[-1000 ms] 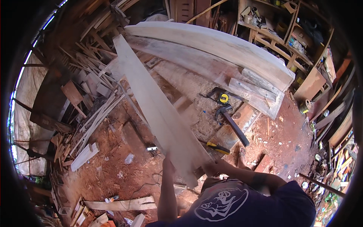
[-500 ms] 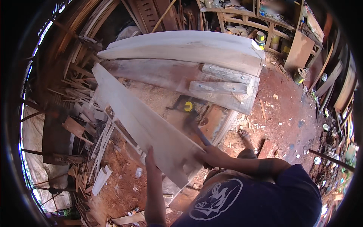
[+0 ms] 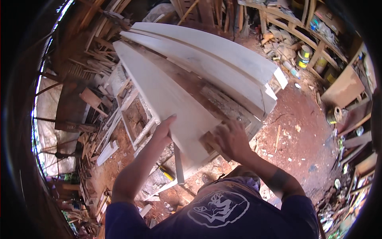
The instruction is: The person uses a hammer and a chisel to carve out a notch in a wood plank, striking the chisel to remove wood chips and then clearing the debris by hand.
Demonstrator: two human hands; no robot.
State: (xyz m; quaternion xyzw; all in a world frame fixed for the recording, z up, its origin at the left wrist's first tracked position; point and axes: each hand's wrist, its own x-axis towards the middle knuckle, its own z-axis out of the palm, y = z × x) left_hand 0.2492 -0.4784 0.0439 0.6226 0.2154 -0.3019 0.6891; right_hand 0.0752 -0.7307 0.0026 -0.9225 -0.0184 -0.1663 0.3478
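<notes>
Head view: you're steadying a long pale plank with both hands at its near end. Your left hand is pressing flat against the plank's left edge, fingers extended, gripping nothing. Your right hand is curling over the near right corner, fingers bent onto the wood. The plank is lying along a rough workbench, beside 2 other pale boards. By the look of it, it's landing on the bench but not yet squared against them.
</notes>
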